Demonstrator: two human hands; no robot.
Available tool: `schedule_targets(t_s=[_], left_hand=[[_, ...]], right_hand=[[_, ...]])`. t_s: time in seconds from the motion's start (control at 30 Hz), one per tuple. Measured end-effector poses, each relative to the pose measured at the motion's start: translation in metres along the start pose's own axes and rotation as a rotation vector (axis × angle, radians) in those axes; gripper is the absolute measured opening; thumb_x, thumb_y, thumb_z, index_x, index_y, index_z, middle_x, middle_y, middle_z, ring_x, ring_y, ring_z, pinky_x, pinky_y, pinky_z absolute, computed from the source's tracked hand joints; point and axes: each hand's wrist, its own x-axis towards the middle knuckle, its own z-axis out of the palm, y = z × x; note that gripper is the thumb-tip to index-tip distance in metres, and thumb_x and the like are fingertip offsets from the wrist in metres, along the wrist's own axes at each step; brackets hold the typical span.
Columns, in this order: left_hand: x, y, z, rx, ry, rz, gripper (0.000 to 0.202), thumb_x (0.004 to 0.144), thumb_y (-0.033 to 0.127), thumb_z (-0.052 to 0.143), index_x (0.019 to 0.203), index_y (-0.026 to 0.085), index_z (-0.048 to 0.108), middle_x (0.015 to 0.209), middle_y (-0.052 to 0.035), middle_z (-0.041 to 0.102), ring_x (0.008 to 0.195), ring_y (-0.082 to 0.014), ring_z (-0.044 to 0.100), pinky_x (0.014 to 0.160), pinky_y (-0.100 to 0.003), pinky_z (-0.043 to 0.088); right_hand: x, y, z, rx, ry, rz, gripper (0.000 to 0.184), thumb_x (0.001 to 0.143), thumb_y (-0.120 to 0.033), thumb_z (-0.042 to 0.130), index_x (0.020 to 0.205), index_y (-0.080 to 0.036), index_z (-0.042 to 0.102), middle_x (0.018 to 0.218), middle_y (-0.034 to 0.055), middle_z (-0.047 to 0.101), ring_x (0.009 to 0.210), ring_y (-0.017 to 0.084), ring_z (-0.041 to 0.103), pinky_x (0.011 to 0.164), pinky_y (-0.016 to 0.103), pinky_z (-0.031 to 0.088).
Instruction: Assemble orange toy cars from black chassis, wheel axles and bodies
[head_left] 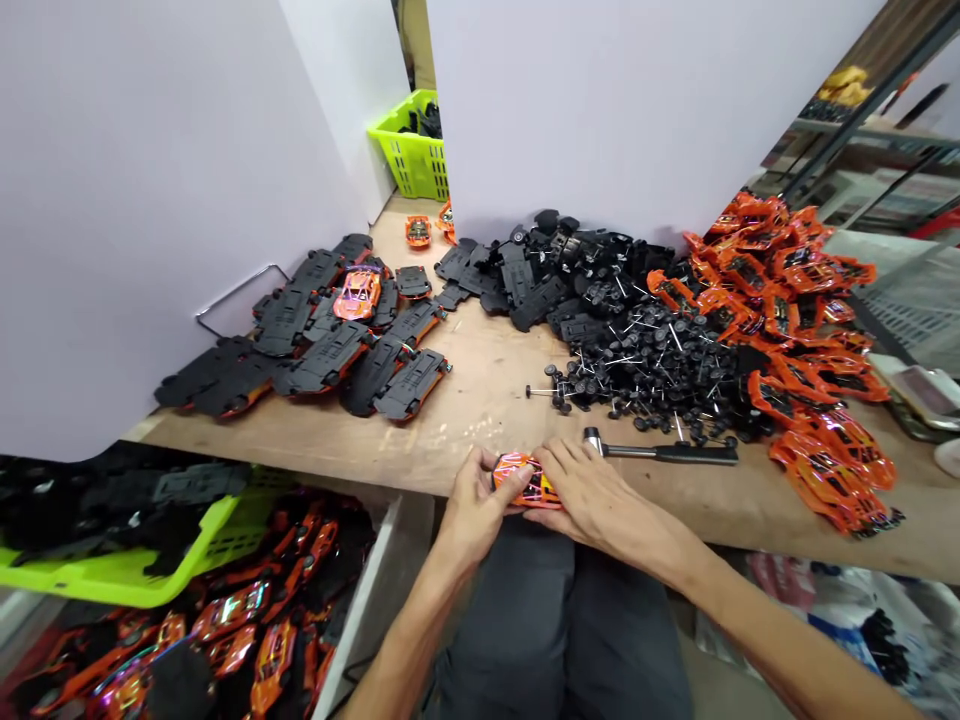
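An orange toy car [536, 487] with purple and yellow markings is held between both hands at the table's front edge, above my lap. My left hand [480, 497] grips one end, its thumb lying across the car's top. Over the other end, my right hand [579, 487] is closed with its fingers across the car. The car's underside is hidden. Just beyond my right hand lies a hammer [660, 454] with a black handle. Behind it spreads a heap of black wheels on metal axles [652, 360].
Black chassis [540, 280] are piled at the back, orange car shells [780, 270] at the right. Several upside-down cars [322, 355] lie on the left. A green basket [416, 165] stands at the back; another green basket [217, 530] sits lower left above a bin of orange cars [274, 650].
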Motion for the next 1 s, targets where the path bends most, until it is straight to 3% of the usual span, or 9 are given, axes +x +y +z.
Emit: schedule_targets(t_s=[0.13,0.2,0.27,0.33,0.4,0.47,0.7,0.83,1.0], left_hand=[[-0.005,0.0,-0.005,0.028,-0.03,0.095,0.053,0.07,0.047,0.092,0.086,0.022,0.048,0.079,0.0001,0.074,0.074,-0.017,0.072,0.071,-0.029,0.06],[-0.009,0.001,-0.007,0.026,-0.103,0.162,0.048,0.075,0.043,0.09,0.093,0.022,0.05,0.08,-0.0001,0.075,0.073,-0.0164,0.072,0.072,-0.028,0.058],[-0.01,0.002,-0.006,0.05,-0.204,0.207,0.046,0.079,0.039,0.088,0.103,0.023,0.054,0.088,-0.0022,0.078,0.078,-0.0183,0.074,0.075,-0.029,0.058],[-0.009,0.003,0.0,0.131,-0.295,0.249,0.043,0.081,0.038,0.086,0.112,0.022,0.06,0.102,-0.0057,0.079,0.092,-0.021,0.075,0.083,-0.03,0.059],[-0.006,0.003,0.009,0.26,-0.367,0.303,0.035,0.085,0.037,0.081,0.114,0.021,0.068,0.114,-0.0083,0.078,0.105,-0.023,0.073,0.092,-0.031,0.057],[-0.003,0.001,0.019,0.389,-0.43,0.333,0.032,0.088,0.037,0.078,0.114,0.02,0.072,0.121,-0.0095,0.077,0.112,-0.0246,0.072,0.097,-0.033,0.055],[-0.001,-0.016,0.038,0.596,-0.287,0.465,0.025,0.086,0.039,0.08,0.1,0.019,0.075,0.101,-0.0073,0.082,0.086,-0.022,0.075,0.078,-0.032,0.057],[-0.002,-0.019,0.038,0.647,-0.22,0.515,0.021,0.087,0.039,0.079,0.095,0.02,0.076,0.095,-0.006,0.082,0.082,-0.0221,0.075,0.077,-0.032,0.056],[-0.003,-0.002,0.039,0.924,-0.393,0.622,0.027,0.092,0.043,0.073,0.107,0.021,0.07,0.099,-0.0077,0.08,0.086,-0.0243,0.075,0.077,-0.034,0.057]], right_hand=[[-0.007,-0.005,-0.012,-0.025,0.008,0.016,0.081,0.093,-0.057,0.069,0.157,-0.018,0.039,0.144,0.0218,0.061,0.137,0.039,0.056,0.118,0.063,0.04],[-0.02,-0.005,-0.021,0.079,0.112,0.103,0.091,0.088,-0.064,0.072,0.16,-0.021,0.035,0.148,0.0208,0.057,0.14,0.039,0.052,0.119,0.062,0.038],[-0.036,-0.003,-0.026,0.285,0.269,0.254,0.08,0.09,-0.062,0.071,0.154,-0.025,0.041,0.148,0.0171,0.057,0.138,0.034,0.054,0.116,0.053,0.044],[-0.053,0.001,-0.021,0.522,0.397,0.389,0.052,0.097,-0.054,0.067,0.139,-0.027,0.053,0.136,0.0114,0.064,0.127,0.028,0.062,0.107,0.042,0.052],[-0.066,0.007,-0.012,0.694,0.445,0.447,0.035,0.099,-0.048,0.067,0.125,-0.026,0.06,0.123,0.0073,0.068,0.116,0.025,0.067,0.1,0.037,0.055],[-0.074,0.014,-0.003,0.76,0.44,0.453,0.031,0.098,-0.045,0.069,0.12,-0.025,0.061,0.118,0.0062,0.068,0.112,0.024,0.066,0.099,0.035,0.054],[-0.077,0.026,-0.002,0.88,0.344,0.411,0.031,0.098,-0.04,0.07,0.124,-0.025,0.062,0.12,0.0054,0.066,0.113,0.022,0.064,0.101,0.034,0.051],[-0.071,0.024,-0.001,0.936,0.386,0.461,0.022,0.096,-0.038,0.071,0.113,-0.024,0.068,0.112,0.0042,0.068,0.104,0.022,0.066,0.093,0.031,0.052],[-0.067,0.02,-0.001,0.925,0.429,0.485,0.017,0.095,-0.034,0.072,0.109,-0.024,0.07,0.109,0.0041,0.069,0.101,0.021,0.066,0.09,0.031,0.051]])
